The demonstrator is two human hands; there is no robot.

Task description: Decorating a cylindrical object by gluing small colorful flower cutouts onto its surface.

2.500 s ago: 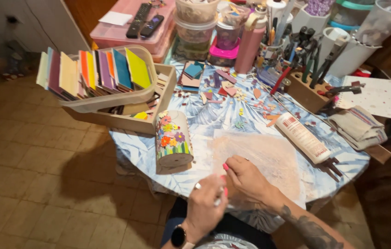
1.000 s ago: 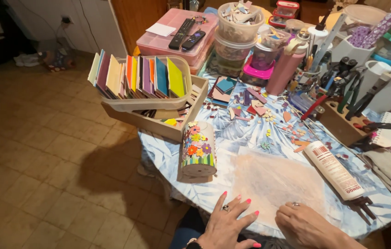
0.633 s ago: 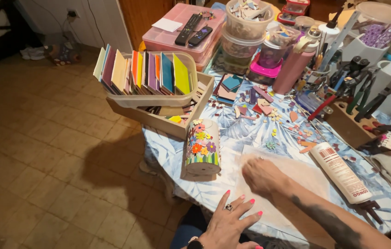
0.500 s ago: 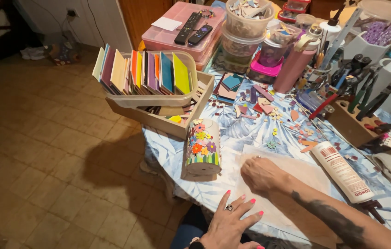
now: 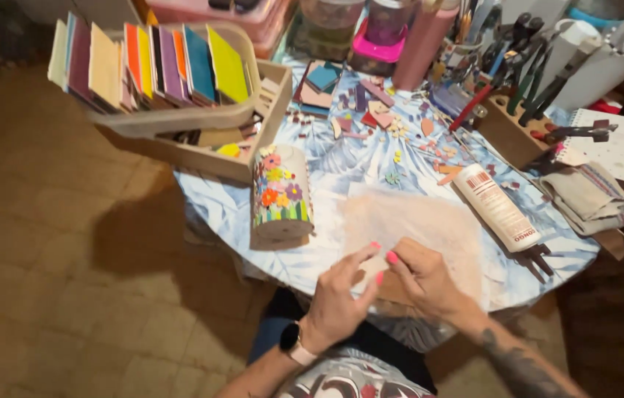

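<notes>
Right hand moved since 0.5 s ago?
Yes. The right hand pulled back from beside the flowered jar toward the table's near edge, meeting the left hand over the pale sheet.

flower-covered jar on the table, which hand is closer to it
Left. The left hand is just below and slightly right of the flower-covered jar, with a small gap. The right hand lies farther right, over the pale sheet, its fingertips meeting the left hand's.
</notes>
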